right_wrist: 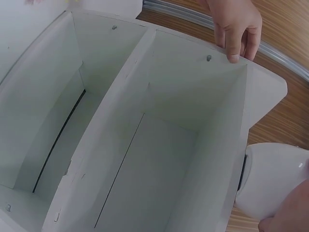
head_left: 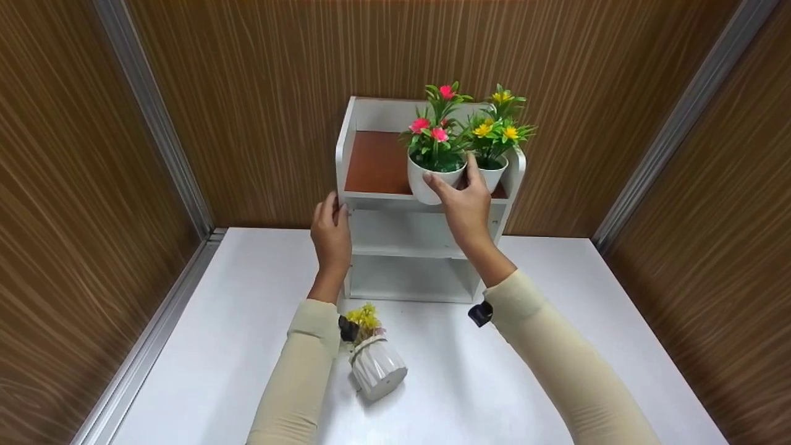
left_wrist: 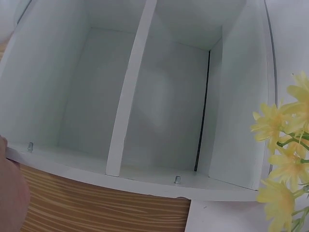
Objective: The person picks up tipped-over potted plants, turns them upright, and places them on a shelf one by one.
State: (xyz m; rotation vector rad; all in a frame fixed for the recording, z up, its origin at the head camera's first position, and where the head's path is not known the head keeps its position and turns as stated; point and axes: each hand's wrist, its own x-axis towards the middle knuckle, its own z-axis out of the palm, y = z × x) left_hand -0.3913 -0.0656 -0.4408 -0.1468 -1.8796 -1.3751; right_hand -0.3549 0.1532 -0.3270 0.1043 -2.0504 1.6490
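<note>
Your left hand (head_left: 331, 233) grips the shelf (head_left: 378, 165), right hand (head_left: 465, 203) the pink-flower pot (head_left: 420, 177) — yellow-flower pot's (head_left: 492, 174) up, tipped pot (head_left: 377, 364) likely waits.

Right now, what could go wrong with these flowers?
The pink-flowered plant, held by the right hand, overlaps the front edge of the shelf unit in the head view; released there, it might fall. It could also bump the yellow-flowered plant close beside it. The white vase, lying on its side on the table, might roll if nudged.
</note>
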